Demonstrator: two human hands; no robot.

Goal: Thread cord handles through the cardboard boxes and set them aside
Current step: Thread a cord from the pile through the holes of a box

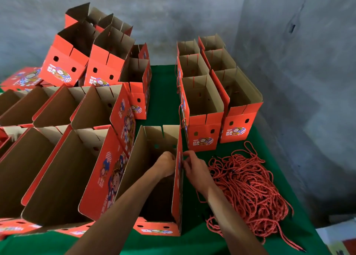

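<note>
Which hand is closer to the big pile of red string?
Right. The right hand is outside the box, just beside the pile of red cord. The left hand is inside the box, behind its wall.

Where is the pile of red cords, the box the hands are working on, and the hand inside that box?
pile of red cords (248, 187), head view, middle of the heap.
open cardboard box (154, 229), head view, near red end panel.
left hand (165, 163), head view, back of the hand.
</note>
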